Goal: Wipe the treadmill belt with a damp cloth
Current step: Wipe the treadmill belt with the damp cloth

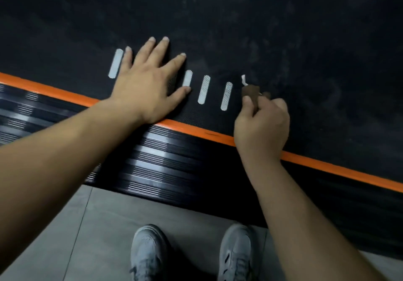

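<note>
- The left hand (150, 80) lies flat on the belt (283, 30), fingers straight and spread, holding nothing. Its heel sits at the orange strip (327, 165).
- The right hand (261, 123) is just to the right of the left one, fingers curled and thumb pressed down — it grips a small brown cloth (250, 91).
- The cloth sticks out beyond the right thumb, low over the belt. Whether it presses on the belt cannot be told.
- A white scrap shows just past the cloth's far tip — cloth or belt mark, unclear.
- White marks (204, 89) stand in a row on the belt. One is just left of the left little finger and three are between the two hands, the nearest at the left thumb tip.
- Beyond both hands the belt shows dull grey smears.
- The strip runs slantwise under both wrists, and nearer than it lies a black ribbed rail (163, 160).
- Below the forearms is a grey tiled floor (104, 226) with two grey shoes (148, 252) on it.
</note>
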`<action>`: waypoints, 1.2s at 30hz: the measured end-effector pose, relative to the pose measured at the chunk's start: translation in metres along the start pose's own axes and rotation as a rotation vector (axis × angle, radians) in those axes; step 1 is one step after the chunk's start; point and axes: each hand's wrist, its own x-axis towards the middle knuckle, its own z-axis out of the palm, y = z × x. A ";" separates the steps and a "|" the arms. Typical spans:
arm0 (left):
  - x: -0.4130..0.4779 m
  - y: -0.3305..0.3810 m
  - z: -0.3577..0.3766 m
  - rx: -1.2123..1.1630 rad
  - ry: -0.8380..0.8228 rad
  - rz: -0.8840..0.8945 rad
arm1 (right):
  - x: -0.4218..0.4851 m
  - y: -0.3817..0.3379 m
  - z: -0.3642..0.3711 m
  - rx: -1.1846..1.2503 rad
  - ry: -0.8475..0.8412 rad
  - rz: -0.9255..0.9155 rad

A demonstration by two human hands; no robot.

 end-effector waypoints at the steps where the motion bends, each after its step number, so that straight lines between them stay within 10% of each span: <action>1: 0.000 -0.002 -0.002 0.005 -0.015 -0.003 | -0.002 -0.009 0.005 0.007 -0.004 0.000; 36: -0.038 -0.424 -0.115 -0.004 -0.126 -0.074 | -0.114 -0.347 0.206 0.015 -0.022 0.064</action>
